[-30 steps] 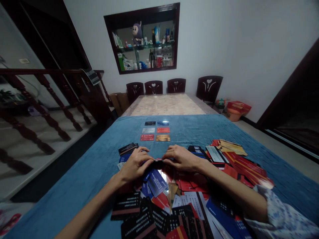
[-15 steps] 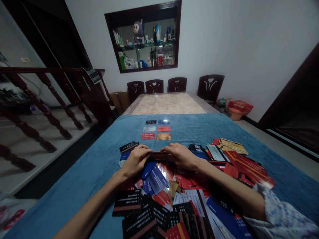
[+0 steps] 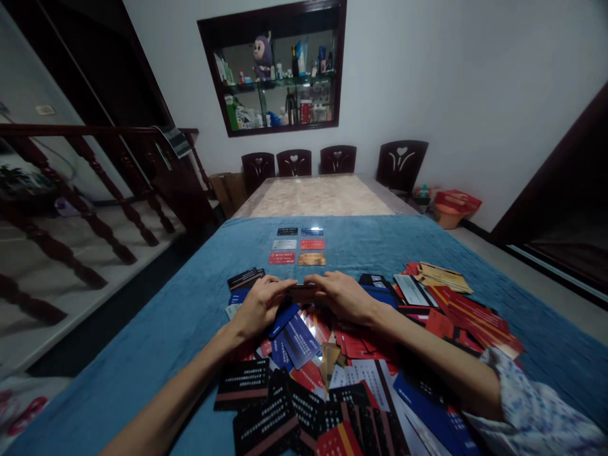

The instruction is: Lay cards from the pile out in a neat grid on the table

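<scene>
My left hand (image 3: 259, 304) and my right hand (image 3: 339, 294) meet over a heap of loose plastic cards (image 3: 346, 373) on a blue cloth (image 3: 156, 342). Between their fingertips they pinch one dark card (image 3: 303, 290), held flat just above the heap's far edge. Beyond it, several cards lie in two neat columns (image 3: 297, 245): dark ones farthest, then grey and red, then red and gold nearest. A small dark stack (image 3: 244, 278) sits left of my left hand.
The cloth covers the near part of a long marble-topped table (image 3: 318, 196). Dark wooden chairs (image 3: 401, 164) stand at its far end under a wall niche of bottles. A stair railing (image 3: 95, 190) runs on the left. Red bags (image 3: 453, 206) lie on the floor, right.
Both hands have moved away from me with the dark card, from over the middle of the heap to its far edge. The view has tipped down slightly.
</scene>
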Tool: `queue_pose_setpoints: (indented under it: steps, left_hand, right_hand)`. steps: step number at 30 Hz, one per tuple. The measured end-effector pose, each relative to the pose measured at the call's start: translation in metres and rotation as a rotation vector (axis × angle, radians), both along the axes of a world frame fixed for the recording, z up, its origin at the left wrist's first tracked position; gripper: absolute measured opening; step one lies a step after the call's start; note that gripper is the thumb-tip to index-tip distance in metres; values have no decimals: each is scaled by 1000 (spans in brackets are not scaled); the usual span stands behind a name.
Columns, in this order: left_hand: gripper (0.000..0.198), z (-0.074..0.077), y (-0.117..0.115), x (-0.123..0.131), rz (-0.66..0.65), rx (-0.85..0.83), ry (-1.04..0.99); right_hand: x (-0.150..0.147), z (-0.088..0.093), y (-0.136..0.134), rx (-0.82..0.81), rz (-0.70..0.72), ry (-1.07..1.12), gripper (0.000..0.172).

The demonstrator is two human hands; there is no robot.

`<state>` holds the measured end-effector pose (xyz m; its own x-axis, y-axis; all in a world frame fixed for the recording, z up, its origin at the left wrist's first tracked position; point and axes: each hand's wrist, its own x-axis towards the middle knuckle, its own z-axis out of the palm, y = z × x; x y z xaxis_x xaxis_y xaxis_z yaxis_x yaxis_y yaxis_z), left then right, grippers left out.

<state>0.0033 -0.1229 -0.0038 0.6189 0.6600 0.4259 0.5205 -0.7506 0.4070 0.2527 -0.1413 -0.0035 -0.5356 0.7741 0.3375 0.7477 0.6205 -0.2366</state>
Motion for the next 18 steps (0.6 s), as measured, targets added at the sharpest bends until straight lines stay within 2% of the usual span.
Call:
queue_pose_setpoints:
  steps: [6,18]
  left_hand:
    - [46,0,-1,1,3,-3,18]
    - [49,-3,1,1,2,14,20]
  right_hand:
    - [-1,-6,1,41,-4,15,31]
    - [-4,-6,-1,10,8,44,39]
